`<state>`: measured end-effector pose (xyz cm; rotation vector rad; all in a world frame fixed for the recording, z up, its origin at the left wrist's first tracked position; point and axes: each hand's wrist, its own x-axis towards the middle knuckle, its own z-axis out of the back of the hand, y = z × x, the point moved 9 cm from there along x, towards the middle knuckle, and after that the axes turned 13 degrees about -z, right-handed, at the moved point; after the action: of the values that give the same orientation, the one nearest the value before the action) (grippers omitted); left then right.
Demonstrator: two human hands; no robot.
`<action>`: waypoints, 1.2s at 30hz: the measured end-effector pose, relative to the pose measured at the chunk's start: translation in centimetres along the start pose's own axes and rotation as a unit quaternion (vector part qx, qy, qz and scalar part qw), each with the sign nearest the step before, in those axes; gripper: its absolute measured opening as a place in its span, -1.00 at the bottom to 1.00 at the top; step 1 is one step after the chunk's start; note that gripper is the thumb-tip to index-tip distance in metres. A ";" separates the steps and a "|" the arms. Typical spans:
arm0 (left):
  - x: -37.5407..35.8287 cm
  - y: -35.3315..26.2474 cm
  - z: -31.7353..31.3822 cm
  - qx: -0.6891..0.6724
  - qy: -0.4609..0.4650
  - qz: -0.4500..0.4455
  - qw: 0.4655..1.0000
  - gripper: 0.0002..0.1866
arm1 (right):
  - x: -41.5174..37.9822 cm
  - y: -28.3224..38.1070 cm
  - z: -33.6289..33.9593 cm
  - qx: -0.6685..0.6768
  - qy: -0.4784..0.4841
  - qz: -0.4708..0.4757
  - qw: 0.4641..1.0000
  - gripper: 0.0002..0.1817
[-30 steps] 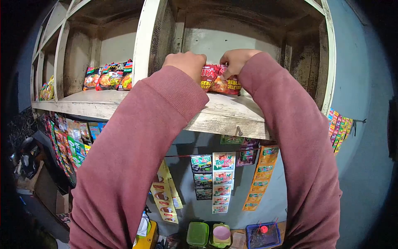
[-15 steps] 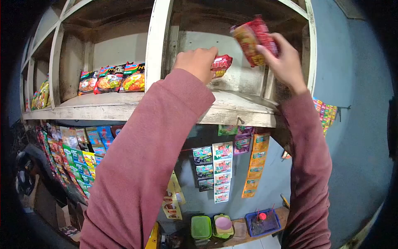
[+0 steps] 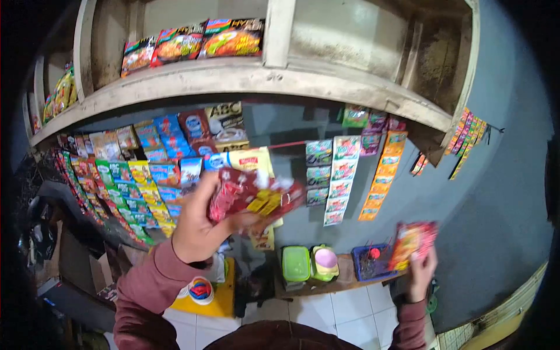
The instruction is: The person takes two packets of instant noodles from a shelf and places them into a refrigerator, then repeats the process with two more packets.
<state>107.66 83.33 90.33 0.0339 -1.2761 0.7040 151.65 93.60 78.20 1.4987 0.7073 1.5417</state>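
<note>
My left hand [image 3: 195,233] is closed on a dark red noodle packet [image 3: 259,195], held flat with yellow print showing, in front of the hanging sachets. Lower on the right, my right hand [image 3: 422,275] grips another red noodle packet [image 3: 411,242] by its lower end; a yellowish food picture shows on it. Both packets are blurred a little. The wooden shelf [image 3: 332,80] is above both hands, with several noodle packets [image 3: 233,39] standing in its middle left compartment.
Strips of sachets [image 3: 344,181] hang on the wall below the shelf. Beneath them are a green container [image 3: 296,262], a pink-topped tub [image 3: 326,259] and a blue tray [image 3: 364,274] on a ledge. A yellow table [image 3: 219,303] stands at lower left, and cardboard boxes [image 3: 55,256] at far left.
Both hands have come down out of the right shelf compartment, each with a red packet. The left hand has moved left, the right hand far down. My view has tilted downward.
</note>
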 end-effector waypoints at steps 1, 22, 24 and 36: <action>-4.2 3.0 0.0 -0.065 -0.018 0.102 0.993 -0.52 | -2.6 -4.9 -0.8 0.046 0.027 -0.097 0.994 -0.54; -34.7 6.8 2.6 -0.162 -0.223 0.416 0.866 -0.29 | -14.8 -11.2 -30.5 0.156 0.381 -0.308 0.858 -0.41; -34.7 6.0 2.9 -0.154 -0.253 0.403 0.866 -0.29 | -15.1 -11.7 -31.0 0.156 0.393 -0.306 0.853 -0.43; -38.0 6.9 -2.0 -0.188 -0.477 0.414 0.752 -0.48 | -14.6 -18.5 -28.6 0.314 0.368 -0.521 0.703 -0.65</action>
<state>101.66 72.05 53.79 -0.6209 -2.4713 1.2436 125.92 94.45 51.63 0.4742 2.2550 0.9011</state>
